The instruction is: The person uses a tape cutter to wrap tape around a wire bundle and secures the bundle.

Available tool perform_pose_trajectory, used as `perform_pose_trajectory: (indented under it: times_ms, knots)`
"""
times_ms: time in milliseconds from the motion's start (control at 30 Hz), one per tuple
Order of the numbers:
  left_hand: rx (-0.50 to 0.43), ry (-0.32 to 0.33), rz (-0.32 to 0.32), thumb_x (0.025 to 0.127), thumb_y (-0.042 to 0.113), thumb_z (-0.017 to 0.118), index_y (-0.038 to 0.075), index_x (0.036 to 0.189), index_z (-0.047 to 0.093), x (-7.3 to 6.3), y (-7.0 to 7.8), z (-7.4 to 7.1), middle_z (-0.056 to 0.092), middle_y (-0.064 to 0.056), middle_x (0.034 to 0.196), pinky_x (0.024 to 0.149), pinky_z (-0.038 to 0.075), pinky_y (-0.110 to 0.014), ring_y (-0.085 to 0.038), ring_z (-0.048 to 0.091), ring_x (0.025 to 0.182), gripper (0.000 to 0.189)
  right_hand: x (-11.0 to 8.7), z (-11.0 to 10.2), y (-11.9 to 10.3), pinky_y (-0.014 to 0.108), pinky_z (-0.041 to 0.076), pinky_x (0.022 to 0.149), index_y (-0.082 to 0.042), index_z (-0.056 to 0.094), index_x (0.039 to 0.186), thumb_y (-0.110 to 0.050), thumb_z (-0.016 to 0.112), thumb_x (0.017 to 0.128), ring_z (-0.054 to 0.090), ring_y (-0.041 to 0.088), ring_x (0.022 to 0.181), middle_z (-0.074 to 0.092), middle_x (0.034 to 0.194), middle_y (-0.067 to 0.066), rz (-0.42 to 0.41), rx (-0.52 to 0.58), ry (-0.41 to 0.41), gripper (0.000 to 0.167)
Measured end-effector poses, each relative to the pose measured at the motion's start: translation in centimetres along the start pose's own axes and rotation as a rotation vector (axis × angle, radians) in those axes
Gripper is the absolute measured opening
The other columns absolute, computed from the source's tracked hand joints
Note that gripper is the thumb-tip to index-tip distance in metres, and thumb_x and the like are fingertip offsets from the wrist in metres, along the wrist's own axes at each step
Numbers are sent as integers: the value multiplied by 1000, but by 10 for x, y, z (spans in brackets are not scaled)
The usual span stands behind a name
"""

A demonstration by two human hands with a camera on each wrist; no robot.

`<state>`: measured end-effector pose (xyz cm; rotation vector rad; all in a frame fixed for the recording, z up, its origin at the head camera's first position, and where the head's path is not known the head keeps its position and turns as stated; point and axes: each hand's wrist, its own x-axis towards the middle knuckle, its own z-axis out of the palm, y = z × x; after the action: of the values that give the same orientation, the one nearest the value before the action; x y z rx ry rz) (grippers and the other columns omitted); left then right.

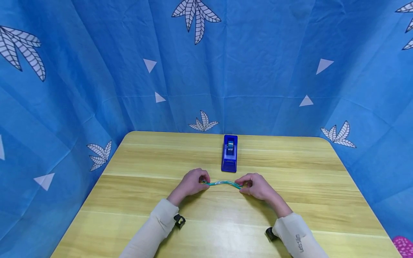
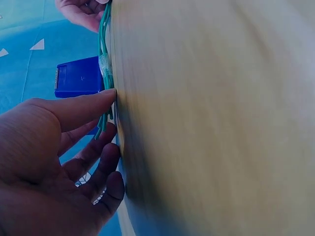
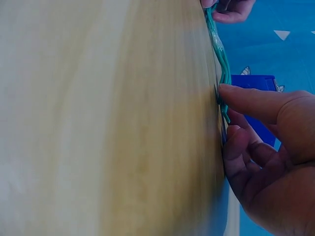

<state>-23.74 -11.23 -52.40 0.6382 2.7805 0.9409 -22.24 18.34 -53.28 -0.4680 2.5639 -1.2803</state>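
A short bundle of thin green wires [image 1: 226, 182] stretches between the two hands, low over the table. Clear tape [image 2: 104, 65] is wrapped around its middle. The left hand [image 1: 192, 182] pinches the bundle's left end between thumb and fingers; loose wire tips stick out past the thumb in the left wrist view. At the other end, the right hand [image 1: 256, 186] pinches the wires in the same manner, its thumb [image 3: 251, 101] lying over them. A blue tape dispenser [image 1: 229, 154] with a small roll of tape stands just behind the bundle.
The wooden table [image 1: 129, 200] has its back edge against a blue curtain [image 1: 258, 71] printed with leaves and triangles. Dark straps [image 1: 179, 221] sit at the wrists below pale sleeves. Something pink [image 1: 403, 246] shows at the lower right corner.
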Motion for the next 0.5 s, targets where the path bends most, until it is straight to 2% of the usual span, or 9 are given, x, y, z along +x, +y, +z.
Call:
perform_pose_trajectory:
  times_ms: [167,300,400,500]
  knots:
    - [-2,-17,7,86,14,84,15,93,71,-1,1,0,65,2,89,76,47,-30,-12,55,82,15,-3,-2,0,21,48,58,-2,77,115,-1,81,85,56,13,72,73,97,6,2,-1,-4,30]
    - [-1,-44,-1,88,17,83,15,102,71,-4,1,-4,67,1,96,82,51,-34,-15,59,88,18,-9,-10,0,24,52,63,-2,75,120,-5,77,91,61,14,79,74,100,6,1,-48,3,30]
    - [57,-59,7,91,21,81,14,113,69,-7,-2,-15,69,-3,106,91,53,-41,-20,64,99,26,-17,-24,1,30,57,77,-2,71,127,-8,72,95,65,17,90,73,104,6,-7,-126,35,33]
    - [176,-64,28,92,26,79,12,127,66,-13,-10,-36,69,-9,122,102,52,-50,-29,64,115,40,-26,-44,4,43,58,91,-2,65,136,-11,71,98,67,27,104,71,113,11,-21,-207,77,40]
